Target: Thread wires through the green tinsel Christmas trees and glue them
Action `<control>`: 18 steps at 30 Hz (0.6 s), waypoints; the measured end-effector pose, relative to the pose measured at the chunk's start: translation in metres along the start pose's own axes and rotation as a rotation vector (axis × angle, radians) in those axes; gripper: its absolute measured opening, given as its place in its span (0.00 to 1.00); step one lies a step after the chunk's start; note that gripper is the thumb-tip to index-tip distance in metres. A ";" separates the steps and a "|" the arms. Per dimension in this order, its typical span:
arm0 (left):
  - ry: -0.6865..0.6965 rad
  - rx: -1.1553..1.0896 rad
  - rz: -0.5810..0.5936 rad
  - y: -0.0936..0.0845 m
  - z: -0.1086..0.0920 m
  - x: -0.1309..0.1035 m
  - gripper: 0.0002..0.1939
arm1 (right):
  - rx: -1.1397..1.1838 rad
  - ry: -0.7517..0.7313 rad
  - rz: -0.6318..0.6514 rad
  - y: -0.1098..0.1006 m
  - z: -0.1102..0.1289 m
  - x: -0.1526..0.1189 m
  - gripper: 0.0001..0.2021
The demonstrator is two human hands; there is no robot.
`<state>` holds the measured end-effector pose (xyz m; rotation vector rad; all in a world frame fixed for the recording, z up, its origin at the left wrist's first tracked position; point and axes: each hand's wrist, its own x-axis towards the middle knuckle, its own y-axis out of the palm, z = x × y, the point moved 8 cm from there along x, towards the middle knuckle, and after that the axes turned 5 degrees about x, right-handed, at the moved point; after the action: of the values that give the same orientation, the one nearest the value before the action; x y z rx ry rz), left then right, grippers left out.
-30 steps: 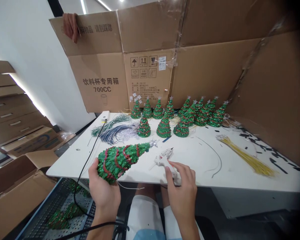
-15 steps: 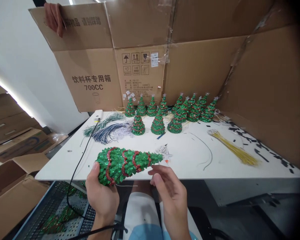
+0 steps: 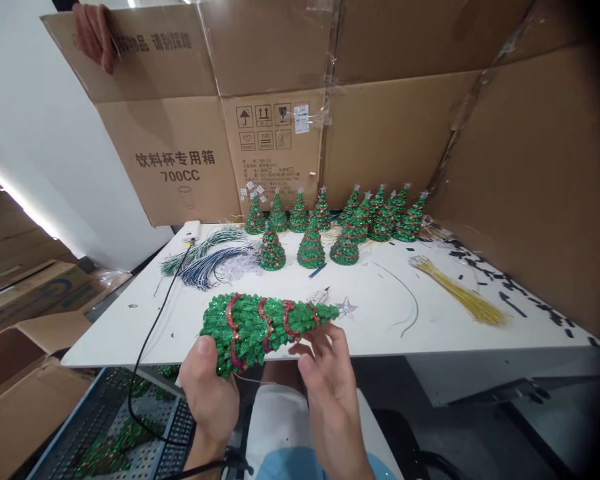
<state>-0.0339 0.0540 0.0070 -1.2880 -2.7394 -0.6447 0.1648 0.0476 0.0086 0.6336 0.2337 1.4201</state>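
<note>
A green glittery Christmas tree ornament [image 3: 260, 327] with red garland bands lies sideways above the table's front edge, its tip to the right. My left hand [image 3: 210, 387] grips its wide base, thumb on the near side. Just below the narrow end is my right hand [image 3: 330, 380], thumb and fingers apart; the fingertips reach the tree's underside, and whether they bear on it I cannot tell. A silvery star [image 3: 347, 307] shows at the tip. Behind the tree lies a small white tool [image 3: 319, 295], partly hidden. A thin pale wire hangs below the base.
Several finished trees [image 3: 311, 248] stand at the back of the white table [image 3: 130, 333]. Green and blue wire bundles [image 3: 205, 267] lie left, yellow wires [image 3: 460, 293] and black scraps right. Cardboard walls [image 3: 390, 133] enclose the back. A black cable [image 3: 153, 327] runs past a blue crate [image 3: 100, 400].
The tree has shifted slightly right in my left hand. My right hand has moved left, its fingers now up against the underside near the tip. The view has turned a little.
</note>
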 end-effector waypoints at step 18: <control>0.753 0.749 1.062 0.068 -0.048 -0.042 0.12 | 0.466 0.241 -0.355 -0.033 -0.033 0.001 0.51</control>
<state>0.0381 0.0436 0.0654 -1.5352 -1.1993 0.0424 0.1760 0.0563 -0.0358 0.7528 0.8446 1.0978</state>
